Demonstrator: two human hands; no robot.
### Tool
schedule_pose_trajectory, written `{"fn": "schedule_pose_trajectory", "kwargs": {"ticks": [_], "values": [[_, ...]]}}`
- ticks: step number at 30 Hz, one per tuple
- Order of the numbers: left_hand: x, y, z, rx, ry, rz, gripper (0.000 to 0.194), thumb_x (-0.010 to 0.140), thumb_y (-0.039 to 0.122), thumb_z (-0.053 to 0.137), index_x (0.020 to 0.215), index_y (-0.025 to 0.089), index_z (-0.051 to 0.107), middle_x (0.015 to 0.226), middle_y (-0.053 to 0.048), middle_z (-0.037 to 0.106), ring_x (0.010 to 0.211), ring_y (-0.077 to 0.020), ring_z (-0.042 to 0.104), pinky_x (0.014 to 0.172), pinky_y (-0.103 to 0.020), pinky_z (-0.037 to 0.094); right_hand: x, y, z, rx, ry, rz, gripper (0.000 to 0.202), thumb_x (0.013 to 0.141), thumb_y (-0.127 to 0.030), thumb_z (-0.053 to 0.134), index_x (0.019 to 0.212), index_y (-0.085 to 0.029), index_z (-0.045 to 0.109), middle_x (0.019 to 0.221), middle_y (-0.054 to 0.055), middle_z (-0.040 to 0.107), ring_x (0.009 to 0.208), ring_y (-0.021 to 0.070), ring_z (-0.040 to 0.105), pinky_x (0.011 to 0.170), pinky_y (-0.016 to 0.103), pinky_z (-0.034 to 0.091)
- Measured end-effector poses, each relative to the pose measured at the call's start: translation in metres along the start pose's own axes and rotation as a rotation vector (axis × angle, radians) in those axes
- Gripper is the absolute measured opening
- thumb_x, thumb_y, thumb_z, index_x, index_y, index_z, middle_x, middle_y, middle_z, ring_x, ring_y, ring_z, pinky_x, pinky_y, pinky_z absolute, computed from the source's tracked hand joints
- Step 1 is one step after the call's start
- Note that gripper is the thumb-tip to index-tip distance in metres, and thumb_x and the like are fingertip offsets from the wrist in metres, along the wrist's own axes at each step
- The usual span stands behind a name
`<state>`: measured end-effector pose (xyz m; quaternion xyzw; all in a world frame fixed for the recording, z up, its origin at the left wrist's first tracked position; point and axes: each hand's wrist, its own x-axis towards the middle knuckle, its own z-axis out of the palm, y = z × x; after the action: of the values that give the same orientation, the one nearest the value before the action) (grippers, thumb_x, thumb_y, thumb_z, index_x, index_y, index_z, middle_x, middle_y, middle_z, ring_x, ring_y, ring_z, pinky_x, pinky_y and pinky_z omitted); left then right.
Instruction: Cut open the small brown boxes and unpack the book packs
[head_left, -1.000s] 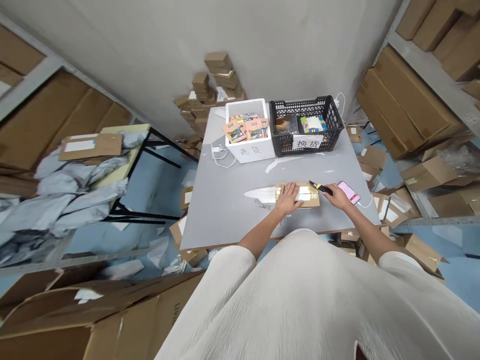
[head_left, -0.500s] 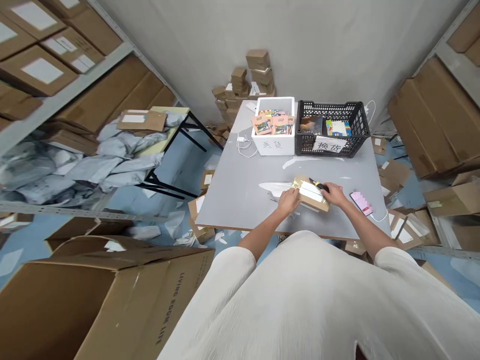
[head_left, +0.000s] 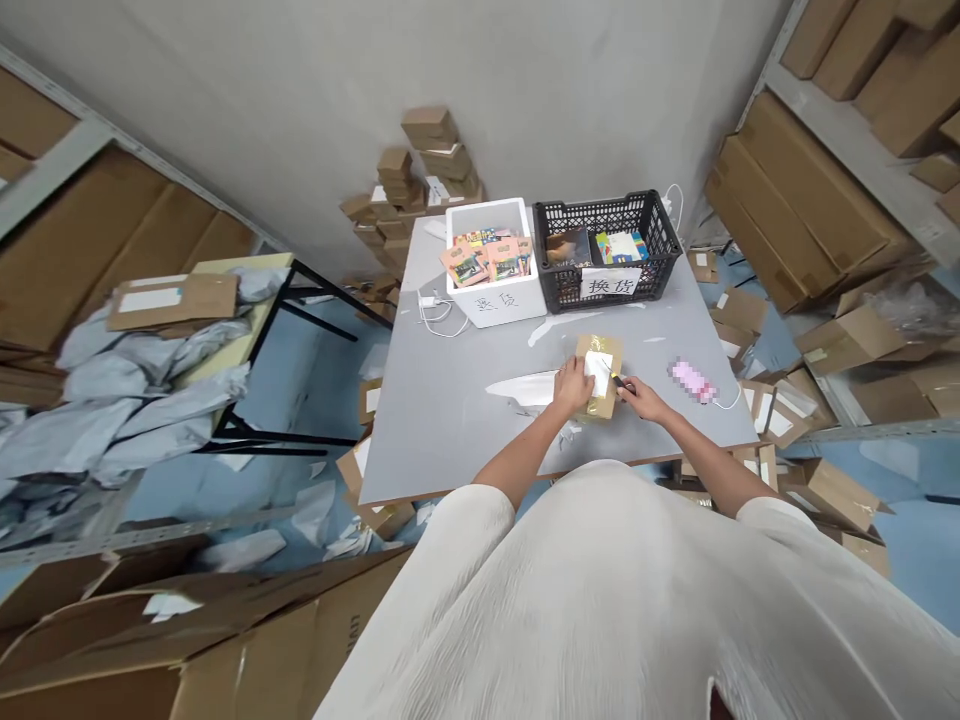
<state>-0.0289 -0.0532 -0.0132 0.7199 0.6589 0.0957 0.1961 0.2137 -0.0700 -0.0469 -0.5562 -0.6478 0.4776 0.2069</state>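
A small cardboard box with shiny tape and a white label lies on the grey table, near its front edge. My left hand rests on the left side of the box, fingers over its edge and label. In my right hand is a black and yellow cutter, its tip over the box's right part. A white sheet lies flat to the left of the box.
At the table's back stand a white foam box of booklets and a black crate. A phone with a cable lies right. Cartons are stacked behind; a side table holds grey parcels.
The box has turned so that its long side points away from me. The cutter has moved with my right hand to the box's right side. The view has swung right.
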Motion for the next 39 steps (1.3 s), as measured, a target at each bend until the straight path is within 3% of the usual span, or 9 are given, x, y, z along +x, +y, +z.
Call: {"fn": "schedule_pose_trajectory", "kwargs": {"ticks": [3,7,11,15,20,25,31,35,39], "values": [[0.000,0.017,0.008,0.045,0.005,0.004,0.072,0.105,0.053,0.062,0.167,0.023,0.042,0.175,-0.019,0.042,0.160,-0.0401,0.040,0.129,-0.054,0.034,-0.001,0.006,-0.006,0.024,0.097,0.037,0.038,0.101,-0.059,0.061,0.120,-0.026,0.060,0.114,0.006,0.078,0.096,0.0239,0.076,0.097,0.042,0.059],[-0.004,0.038,0.018,0.082,-0.066,0.028,0.093,0.097,0.062,0.072,0.174,0.028,0.033,0.173,-0.020,0.043,0.158,-0.0428,0.040,0.127,-0.056,0.033,-0.001,0.007,-0.025,0.010,0.182,0.101,0.040,0.099,-0.060,0.062,0.120,-0.026,0.061,0.124,0.008,0.076,0.096,0.0246,0.075,0.094,0.042,0.059],[-0.006,0.040,0.016,0.129,-0.167,0.104,0.102,0.091,0.043,0.080,0.176,0.028,0.026,0.172,-0.021,0.041,0.156,-0.0422,0.041,0.123,-0.055,0.036,0.001,0.003,-0.034,0.004,0.238,0.111,0.041,0.097,-0.059,0.064,0.119,-0.025,0.063,0.138,0.013,0.072,0.115,0.0291,0.073,0.103,0.046,0.059],[-0.007,0.022,-0.001,0.193,-0.267,0.287,0.107,0.086,0.021,0.078,0.177,0.033,0.024,0.175,-0.016,0.039,0.159,-0.0398,0.039,0.123,-0.056,0.035,0.009,-0.002,-0.031,0.065,0.312,0.112,0.039,0.095,-0.058,0.067,0.115,-0.026,0.062,0.140,0.014,0.071,0.135,0.0307,0.067,0.115,0.048,0.054],[-0.007,0.011,-0.014,0.193,-0.258,0.329,0.091,0.093,0.031,0.073,0.173,0.028,0.031,0.163,-0.017,0.053,0.152,-0.0388,0.048,0.123,-0.055,0.036,0.012,-0.009,-0.019,0.267,0.173,0.151,0.038,0.094,-0.059,0.071,0.108,-0.026,0.061,0.114,0.009,0.080,0.114,0.0267,0.077,0.108,0.045,0.059],[-0.014,0.019,-0.007,0.173,-0.270,0.384,0.076,0.095,0.033,0.077,0.163,0.026,0.044,0.156,-0.017,0.059,0.148,-0.0352,0.054,0.121,-0.047,0.040,0.004,-0.017,-0.012,0.367,-0.009,0.179,0.038,0.095,-0.057,0.076,0.109,-0.024,0.063,0.110,0.009,0.083,0.098,0.0241,0.081,0.084,0.034,0.064],[-0.023,0.023,0.004,0.150,-0.214,0.306,0.063,0.093,0.036,0.082,0.148,0.021,0.055,0.147,-0.017,0.063,0.143,-0.0361,0.059,0.134,-0.059,0.019,-0.010,-0.012,-0.050,-0.031,-0.063,0.125,0.042,0.104,-0.060,0.057,0.089,-0.023,0.067,0.086,0.006,0.078,0.073,0.0202,0.072,0.061,0.028,0.054],[-0.020,0.025,0.008,0.140,-0.217,0.265,0.066,0.090,0.039,0.087,0.145,0.022,0.057,0.147,-0.016,0.061,0.143,-0.0367,0.057,0.135,-0.064,0.014,-0.014,-0.010,-0.082,-0.192,-0.142,0.042,0.033,0.101,-0.054,0.064,0.108,-0.023,0.075,0.086,0.003,0.079,0.071,0.0204,0.072,0.067,0.030,0.055],[-0.019,0.027,0.008,0.148,-0.216,0.265,0.064,0.088,0.039,0.090,0.142,0.025,0.058,0.144,-0.014,0.061,0.141,-0.0367,0.058,0.135,-0.068,0.012,-0.002,-0.015,-0.098,-0.481,-0.196,-0.081,0.028,0.103,-0.047,0.064,0.113,-0.027,0.081,0.095,0.006,0.082,0.084,0.0264,0.073,0.076,0.034,0.053]]}}
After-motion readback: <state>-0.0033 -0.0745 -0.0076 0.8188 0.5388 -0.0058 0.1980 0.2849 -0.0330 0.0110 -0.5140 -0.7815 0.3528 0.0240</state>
